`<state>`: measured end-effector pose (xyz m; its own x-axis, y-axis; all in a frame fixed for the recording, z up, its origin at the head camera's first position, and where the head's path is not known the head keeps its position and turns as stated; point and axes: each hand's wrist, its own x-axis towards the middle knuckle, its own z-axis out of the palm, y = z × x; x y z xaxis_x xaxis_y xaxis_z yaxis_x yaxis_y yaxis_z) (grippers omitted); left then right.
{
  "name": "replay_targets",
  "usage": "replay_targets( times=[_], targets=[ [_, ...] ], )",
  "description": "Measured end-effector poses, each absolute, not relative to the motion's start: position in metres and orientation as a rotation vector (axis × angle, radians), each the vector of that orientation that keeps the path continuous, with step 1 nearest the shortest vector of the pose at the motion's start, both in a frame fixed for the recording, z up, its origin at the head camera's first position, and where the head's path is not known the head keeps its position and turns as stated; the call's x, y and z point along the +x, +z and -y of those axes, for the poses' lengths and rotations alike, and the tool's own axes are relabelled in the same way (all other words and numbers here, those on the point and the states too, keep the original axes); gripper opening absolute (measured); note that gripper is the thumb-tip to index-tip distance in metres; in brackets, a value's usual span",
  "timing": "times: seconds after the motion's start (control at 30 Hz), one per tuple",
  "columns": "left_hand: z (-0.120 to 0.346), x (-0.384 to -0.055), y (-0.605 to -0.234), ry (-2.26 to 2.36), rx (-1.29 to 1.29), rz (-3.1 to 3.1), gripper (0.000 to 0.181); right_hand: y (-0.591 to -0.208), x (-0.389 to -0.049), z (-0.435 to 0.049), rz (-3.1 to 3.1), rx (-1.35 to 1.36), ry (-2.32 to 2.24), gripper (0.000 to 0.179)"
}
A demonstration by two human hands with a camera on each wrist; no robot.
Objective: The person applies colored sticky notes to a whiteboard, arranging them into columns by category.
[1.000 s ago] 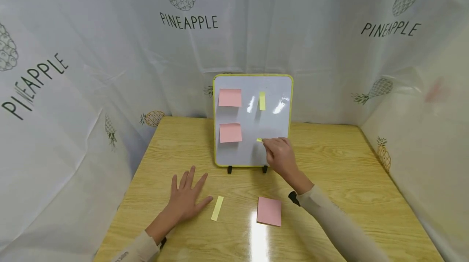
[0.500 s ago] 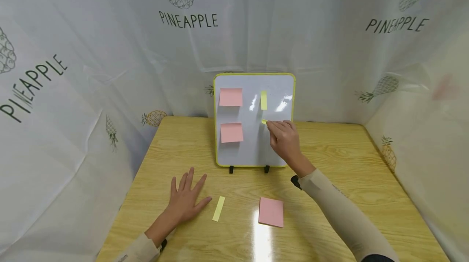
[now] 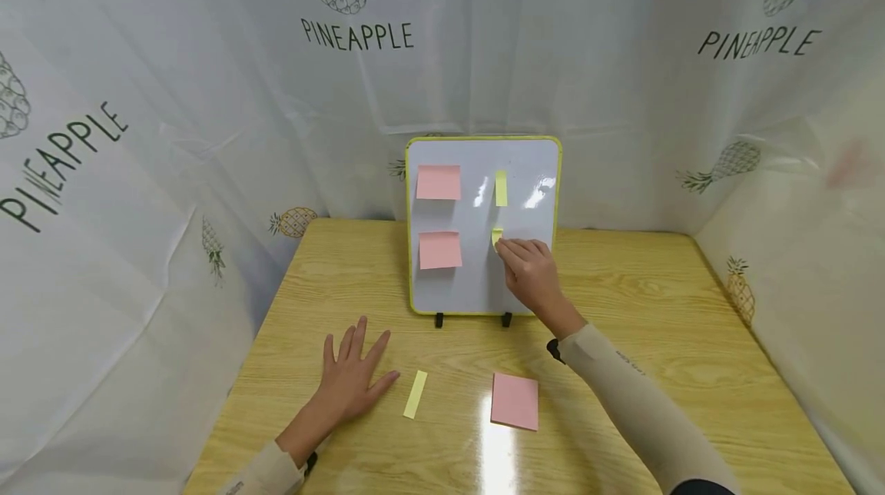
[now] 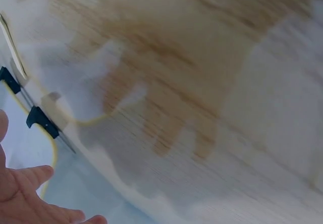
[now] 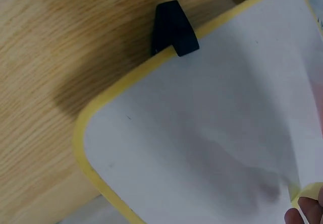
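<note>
Against the whiteboard (image 3: pixel 456 297) my right hand (image 3: pixel 532 274) pinches a narrow yellow sticky note (image 3: pixel 496 236). Its top end lies at the board's surface, and its lower part bends toward the fingertips, which cover the rest. In the right wrist view, fingertips (image 5: pixel 310 211) and a bit of the yellow note (image 5: pixel 312 189) show at the lower right corner. My left hand (image 3: pixel 353 381) is spread flat over the table, with a second yellow strip (image 3: pixel 415 395) lying just right of its thumb. Higher on the board hangs another yellow strip (image 3: pixel 501 189).
Two pink sticky notes (image 3: pixel 439 183) are stuck on the board's left half, one above the other. A pink sticky note pad (image 3: pixel 515 403) lies on the wooden table (image 3: pixel 622 310) in front. Black stand feet (image 3: pixel 507 320) hold the board. A printed curtain (image 3: pixel 594 111) surrounds the table.
My right hand has risen along the board with the yellow note, then dipped slightly, leaving the note's top end at the board below the upper strip. The left hand has stayed put.
</note>
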<state>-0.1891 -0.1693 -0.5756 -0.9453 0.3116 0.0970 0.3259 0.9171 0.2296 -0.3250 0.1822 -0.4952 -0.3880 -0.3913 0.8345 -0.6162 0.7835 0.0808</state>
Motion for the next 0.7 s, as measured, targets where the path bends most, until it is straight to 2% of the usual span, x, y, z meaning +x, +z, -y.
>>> replay_targets(
  times=[0.37, 0.57, 0.7],
  targets=[
    [0.160, -0.203, -0.564, -0.433, -0.529, 2.858, 0.069, -0.511, -0.323, -0.183, 2.061, 0.740, 0.260, 0.020],
    [0.129, -0.235, -0.529, -0.507, -0.583, 2.568, 0.065, -0.515, -0.322, -0.185, 2.089, 0.718, 0.239, 0.021],
    [0.101, -0.257, -0.494, -0.513, -0.630, 2.357, 0.051, -0.517, -0.321, -0.185, 2.101, 0.720, 0.228, 0.020]
  ],
)
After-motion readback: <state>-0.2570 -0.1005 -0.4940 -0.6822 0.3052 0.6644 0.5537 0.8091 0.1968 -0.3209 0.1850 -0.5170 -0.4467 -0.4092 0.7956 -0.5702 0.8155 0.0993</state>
